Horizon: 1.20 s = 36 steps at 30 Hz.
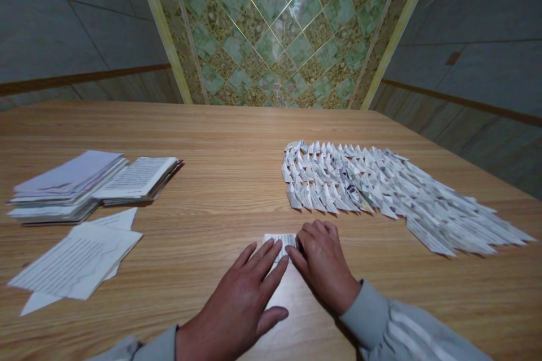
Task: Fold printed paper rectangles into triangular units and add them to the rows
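A small folded sheet of printed paper [288,240] lies on the table in front of me, partly covered by my fingers. My left hand [245,293] rests flat over its left and near side, fingers stretched out and thumb apart. At the paper's right edge, my right hand [324,262] has its fingers curled and its thumb pressed on the sheet. Beyond the right hand, folded printed-paper boats [326,175] stand in close rows, and more folded pieces [457,214] overlap toward the right.
On the wooden table [203,141], a stack of paper [71,175] and a smaller pile of printed pages [139,177] sit at the left. Loose printed sheets [76,259] lie nearer me. A tiled wall [271,39] rises behind the table.
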Available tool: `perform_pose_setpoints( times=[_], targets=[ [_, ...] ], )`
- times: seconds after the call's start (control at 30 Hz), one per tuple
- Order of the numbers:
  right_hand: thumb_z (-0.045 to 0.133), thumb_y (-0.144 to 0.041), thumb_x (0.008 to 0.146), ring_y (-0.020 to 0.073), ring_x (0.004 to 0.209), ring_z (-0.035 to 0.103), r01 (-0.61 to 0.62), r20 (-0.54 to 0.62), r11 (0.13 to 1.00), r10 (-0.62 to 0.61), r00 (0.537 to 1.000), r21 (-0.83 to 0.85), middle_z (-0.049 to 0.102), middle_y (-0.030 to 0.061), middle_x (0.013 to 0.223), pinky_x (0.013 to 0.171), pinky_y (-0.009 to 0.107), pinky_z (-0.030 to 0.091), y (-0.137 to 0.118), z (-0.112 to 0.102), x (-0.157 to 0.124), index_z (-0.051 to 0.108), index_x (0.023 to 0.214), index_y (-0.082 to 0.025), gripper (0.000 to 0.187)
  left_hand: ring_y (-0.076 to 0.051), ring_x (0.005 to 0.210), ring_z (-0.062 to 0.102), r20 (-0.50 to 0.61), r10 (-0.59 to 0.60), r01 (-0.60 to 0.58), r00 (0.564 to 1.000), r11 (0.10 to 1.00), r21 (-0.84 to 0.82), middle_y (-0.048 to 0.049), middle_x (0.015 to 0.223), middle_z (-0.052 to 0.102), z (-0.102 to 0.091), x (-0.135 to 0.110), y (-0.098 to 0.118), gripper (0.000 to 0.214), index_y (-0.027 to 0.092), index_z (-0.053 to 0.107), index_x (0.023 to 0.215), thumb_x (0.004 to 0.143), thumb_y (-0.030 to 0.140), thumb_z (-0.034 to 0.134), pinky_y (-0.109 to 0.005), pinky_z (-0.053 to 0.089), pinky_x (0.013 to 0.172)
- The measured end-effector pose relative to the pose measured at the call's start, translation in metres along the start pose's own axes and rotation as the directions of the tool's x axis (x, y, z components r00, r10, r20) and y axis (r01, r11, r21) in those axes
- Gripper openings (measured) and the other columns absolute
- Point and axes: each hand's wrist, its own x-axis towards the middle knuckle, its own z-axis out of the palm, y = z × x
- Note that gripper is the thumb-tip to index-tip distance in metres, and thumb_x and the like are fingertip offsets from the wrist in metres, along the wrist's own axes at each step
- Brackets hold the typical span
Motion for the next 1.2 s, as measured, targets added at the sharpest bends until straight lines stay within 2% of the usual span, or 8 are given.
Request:
perform_pose_setpoints(
  times=[0.1, 0.17, 0.27, 0.37, 0.47, 0.67, 0.9, 1.2],
  targets=[
    [0.073, -0.026, 0.086, 0.0239, 0.086, 0.057, -0.025, -0.019, 1.0, 0.026, 0.999, 0.017, 0.065, 0.0035, 0.081, 0.085, 0.04, 0.036, 0.002, -0.002, -0.001, 0.063, 0.077, -0.018, 0.015, -0.038, 0.14, 0.04, 0.02, -0.02, 0.02, 1.0, 1.0, -0.009, -0.0171, 0.156, 0.039, -0.001, 0.001, 0.0, 0.079, 0.02, 0.038, 0.15, 0.083, 0.041, 0.074, -0.056, 0.035, 0.113],
    [0.07, -0.024, 0.087, 0.0242, 0.087, 0.057, -0.007, -0.068, 0.999, 0.01, 0.998, 0.047, 0.067, 0.0043, 0.086, 0.085, 0.041, 0.038, 0.003, -0.005, -0.006, 0.064, 0.088, -0.018, 0.008, -0.037, 0.141, 0.04, 0.031, -0.029, 0.029, 0.999, 0.999, -0.019, -0.0162, 0.156, 0.038, -0.002, 0.001, 0.001, 0.077, 0.021, 0.038, 0.15, 0.084, 0.041, 0.073, -0.056, 0.035, 0.113],
    [0.059, -0.016, 0.092, 0.024, 0.098, 0.057, 0.182, -0.155, 0.981, -0.17, 0.973, 0.067, 0.07, 0.0063, 0.109, 0.098, 0.045, 0.034, 0.003, -0.011, -0.023, 0.062, 0.115, -0.019, 0.024, -0.035, 0.143, 0.037, 0.047, -0.042, 0.044, 0.998, 0.999, -0.025, -0.0147, 0.158, 0.035, -0.002, 0.0, 0.001, 0.079, 0.022, 0.036, 0.151, 0.084, 0.042, 0.073, -0.055, 0.034, 0.114],
    [0.057, -0.018, 0.092, 0.0247, 0.117, 0.055, 0.353, -0.075, 0.935, -0.35, 0.934, 0.024, 0.065, 0.0048, 0.13, 0.112, 0.048, 0.023, 0.003, -0.013, -0.045, 0.053, 0.134, -0.019, 0.043, -0.034, 0.144, 0.036, 0.054, -0.047, 0.049, 0.997, 0.998, -0.029, -0.0138, 0.159, 0.033, -0.001, -0.001, 0.002, 0.081, 0.022, 0.032, 0.153, 0.085, 0.042, 0.072, -0.055, 0.032, 0.116],
    [0.058, -0.022, 0.091, 0.0261, 0.128, 0.05, 0.376, 0.005, 0.925, -0.377, 0.926, -0.056, 0.055, 0.0059, 0.145, 0.113, 0.048, 0.024, 0.006, -0.011, -0.059, 0.045, 0.143, -0.017, 0.054, -0.034, 0.144, 0.035, 0.048, -0.038, 0.039, 0.998, 0.999, -0.035, -0.0135, 0.159, 0.033, -0.001, -0.002, 0.001, 0.08, 0.022, 0.03, 0.154, 0.087, 0.043, 0.069, -0.056, 0.03, 0.116],
    [0.057, -0.021, 0.091, 0.0263, 0.13, 0.051, 0.347, 0.04, 0.933, -0.345, 0.938, -0.096, 0.051, 0.0035, 0.148, 0.113, 0.049, 0.028, 0.011, -0.007, -0.061, 0.047, 0.143, -0.021, 0.054, -0.031, 0.144, 0.036, 0.03, -0.032, 0.032, 0.999, 0.999, -0.008, -0.0093, 0.158, 0.036, -0.005, -0.013, -0.005, 0.081, 0.024, 0.025, 0.155, 0.089, 0.044, 0.067, -0.055, 0.027, 0.118],
    [0.057, -0.019, 0.091, 0.0261, 0.127, 0.054, 0.33, 0.0, 0.939, -0.332, 0.943, -0.098, 0.056, 0.0039, 0.144, 0.113, 0.049, 0.029, 0.007, -0.008, -0.06, 0.05, 0.141, -0.021, 0.05, -0.031, 0.141, 0.042, 0.037, -0.06, 0.058, 0.997, 0.997, 0.054, -0.0076, 0.156, 0.04, -0.012, -0.032, -0.015, 0.074, 0.026, 0.033, 0.152, 0.089, 0.043, 0.068, -0.053, 0.03, 0.116],
    [0.063, -0.034, 0.093, 0.03, 0.12, 0.058, 0.283, -0.085, 0.954, -0.291, 0.953, -0.098, 0.065, 0.0095, 0.133, 0.11, 0.054, 0.03, 0.001, -0.007, -0.063, 0.057, 0.132, -0.017, 0.043, -0.031, 0.138, 0.046, -0.032, -0.05, 0.05, 0.998, 0.999, 0.009, -0.0085, 0.152, 0.047, -0.012, -0.031, -0.015, 0.072, 0.026, 0.036, 0.151, 0.089, 0.046, 0.066, -0.053, 0.034, 0.114]
  ],
)
